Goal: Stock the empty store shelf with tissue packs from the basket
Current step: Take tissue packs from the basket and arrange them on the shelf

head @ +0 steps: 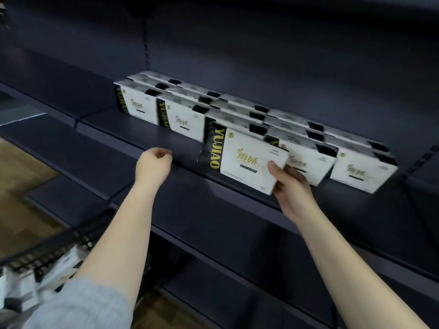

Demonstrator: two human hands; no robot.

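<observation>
A: So, starting at the far left, what's in the basket (54,248)?

B: It sits low at the left edge, a dark mesh one, with white packs (21,279) in it. They're blurred, so I can't count them, but it isn't empty.

A: And the left hand (154,163)?

B: It hovers over the front lip of the shelf (142,136), fingers loosely curled, holding nothing. It's well left of the pack being placed.

A: Then the pack itself?

B: The held pack (244,160) is just right of the middle, its face turned to us, tilted a little, its long side running along the shelf. It's in front of the rows of packs (185,119) already standing there, at the gap in the front row, third slot from the left.

A: Who has it?

B: The right hand (291,186) alone. The thumb presses the front near the lower right corner and the fingers curl behind. That hand is plainly the nearer one.

A: So the slot lies which way?

B: Straight back and slightly down from the hand, I'd say. It needs straightening, then a push in between its neighbours; whether its base already touches the shelf, I can't tell.
</observation>
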